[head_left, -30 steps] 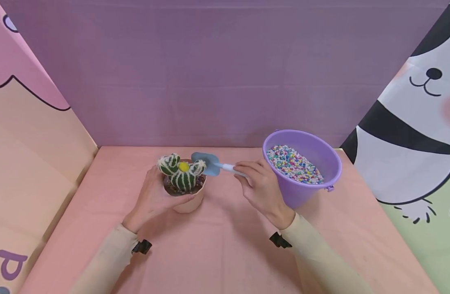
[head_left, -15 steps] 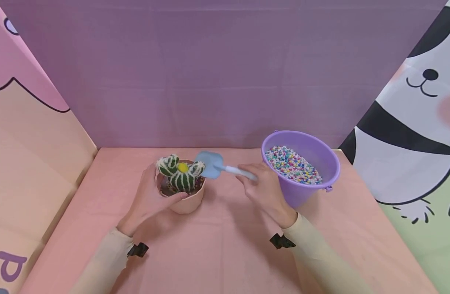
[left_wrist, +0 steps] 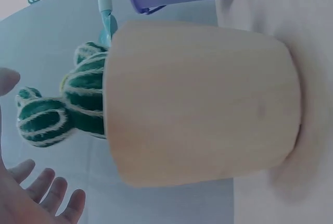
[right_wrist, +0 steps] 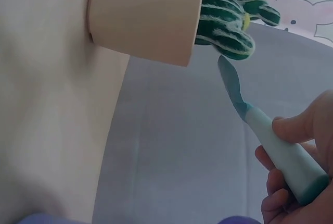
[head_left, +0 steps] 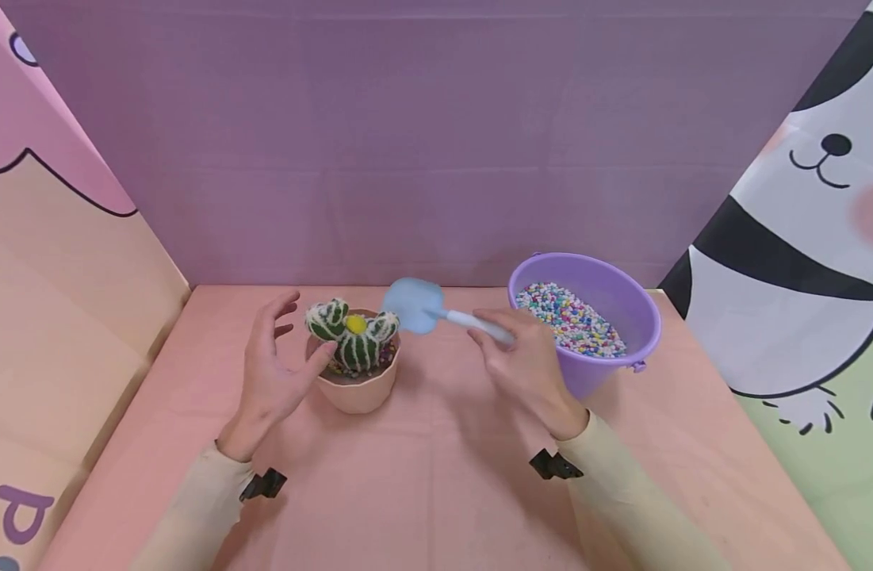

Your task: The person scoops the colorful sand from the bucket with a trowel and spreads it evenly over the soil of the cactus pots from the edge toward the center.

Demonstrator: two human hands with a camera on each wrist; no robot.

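My right hand [head_left: 532,369] grips the white handle of a small blue toy shovel [head_left: 413,304], its blade held in the air just right of the cactus. The right wrist view shows thumb and fingers wrapped around the shovel handle [right_wrist: 286,156]. A green cactus [head_left: 360,349] with white fuzzy stripes and a yellow top stands in a peach pot [head_left: 361,394]. Left of the pot, my left hand [head_left: 275,377] is raised with fingers spread and relaxed, holding nothing. In the left wrist view its fingers [left_wrist: 39,187] are apart from the pot.
A purple bucket [head_left: 639,317] holding many colourful beads [head_left: 570,319] stands at the right, close behind my right hand. The pink table surface [head_left: 429,476] meets a purple backdrop [head_left: 436,159] at the back, with printed panels on both sides.
My left hand has let go of the pot and drawn back to the left and up. The shovel has moved right and slightly up, away from the cactus, with my right hand.
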